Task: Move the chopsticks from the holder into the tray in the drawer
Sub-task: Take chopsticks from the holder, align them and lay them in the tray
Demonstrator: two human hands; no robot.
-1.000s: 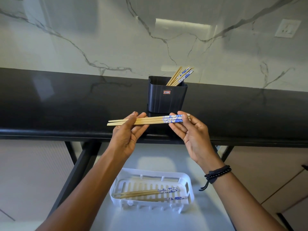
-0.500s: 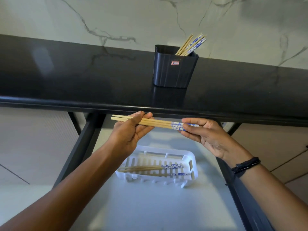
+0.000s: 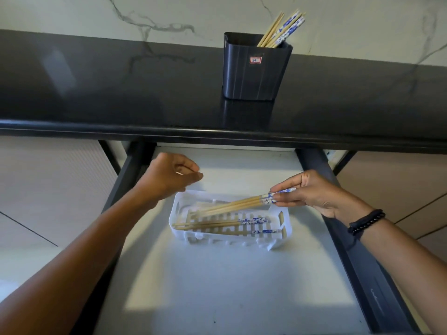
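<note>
- Both of my hands have dropped from the table edge down into the open drawer (image 3: 217,286), and my left hand (image 3: 167,177) has let go of the pale tips it was steadying half a second ago.
- My right hand (image 3: 312,192) now carries the bundle alone: thumb and fingers are pinched closed on the blue-patterned ends of the held chopsticks (image 3: 232,205), which slope down to the left so the bare tips go into the tray (image 3: 177,201) first.
- I judge the slant is deliberate: with the tips already low over the slats, I only need to lower the patterned end and release, and the sticks should lie lengthwise like the ones already there.
- My left hand hovers loosely curled, holding nothing, just above the tray's far left corner and clear of the sticks.
- Several earlier chopsticks (image 3: 217,223) lie flat on the tray's slatted floor, patterned ends to the right, matching how I hold the new ones.
- More remaining chopsticks (image 3: 281,30) lean in the right corner of the black holder (image 3: 254,68) up on the table (image 3: 121,81), so the job is partly done.
- Nothing blocks the tray itself; the table's front lip overhangs the back of the drawer, and the dark drawer rail (image 3: 350,250) sits just under my right wrist with its bead bracelet (image 3: 366,222).
</note>
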